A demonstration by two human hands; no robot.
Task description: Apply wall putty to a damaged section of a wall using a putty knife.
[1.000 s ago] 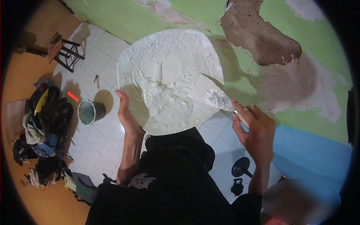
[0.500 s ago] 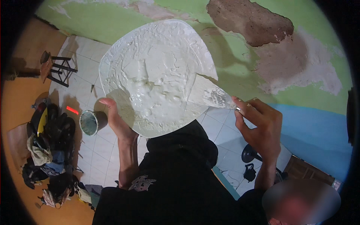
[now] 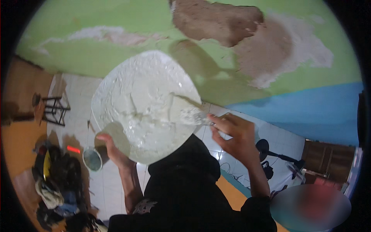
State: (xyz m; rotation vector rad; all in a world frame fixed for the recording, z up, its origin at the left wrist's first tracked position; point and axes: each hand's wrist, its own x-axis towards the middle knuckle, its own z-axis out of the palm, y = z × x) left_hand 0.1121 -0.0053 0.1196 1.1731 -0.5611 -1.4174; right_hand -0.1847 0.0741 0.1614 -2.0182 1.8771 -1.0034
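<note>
My left hand (image 3: 117, 152) holds up a wide white plate (image 3: 119, 136) with rounded corners, its thumb outside the near left edge and its other fingers hidden underneath. Thick, wet off-white putty (image 3: 145, 91) covers most of the plate, ridged and lumpy in the middle. In my right hand (image 3: 236, 133) is a putty knife (image 3: 189, 113), gripped at its narrow end by thumb and fingers. The wide end of its smeared blade rests in the putty on the plate's right side. The knife's handle is mostly hidden by my fingers.
Ahead, the green wall (image 3: 131, 58) has a brown bare patch (image 3: 216, 23) and pale patches, with blue paint lower right. On the tiled floor stand a bucket (image 3: 92, 159), a dark stool (image 3: 56, 111), a heap of clothes (image 3: 58, 193) and a black fan (image 3: 262, 149).
The view has shifted, so the wall and plate sit differently in it. My right hand has pushed the putty knife further in over the plate, toward the middle of the putty.
</note>
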